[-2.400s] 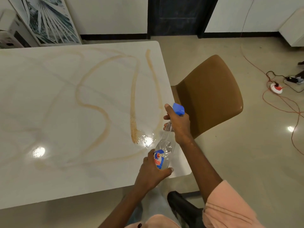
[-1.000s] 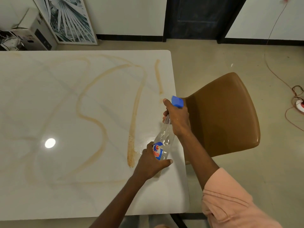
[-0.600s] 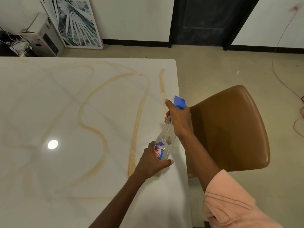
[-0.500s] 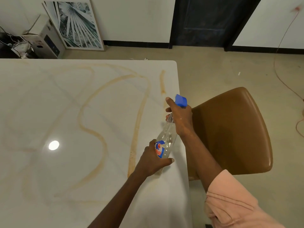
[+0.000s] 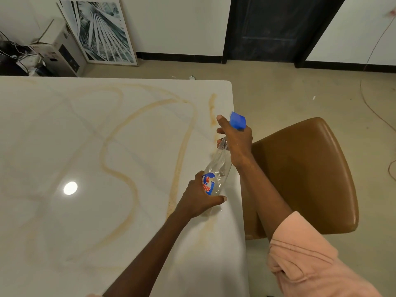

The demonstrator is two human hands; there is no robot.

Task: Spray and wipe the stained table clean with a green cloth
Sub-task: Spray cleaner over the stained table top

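A clear spray bottle (image 5: 217, 170) with a blue trigger head and a red and blue label tilts over the right side of the white marble table (image 5: 64, 136). My left hand (image 5: 198, 198) grips the bottle's base. My right hand (image 5: 236, 140) is wrapped around its neck and trigger. Brown looping stains (image 5: 180, 151) run across the tabletop, one long streak just left of the bottle. A short streak (image 5: 212, 108) lies near the far right corner. No green cloth is in view.
A brown chair (image 5: 306, 174) stands against the table's right edge, under my right arm. A framed palm print (image 5: 100, 31) and a white box (image 5: 62, 48) lean at the far wall. A dark door (image 5: 276, 26) and an orange cable (image 5: 372, 108) are beyond.
My view has risen and shifted forward along the table. Both hands with the bottle have moved toward the far end, along the right edge. The grip stays the same.
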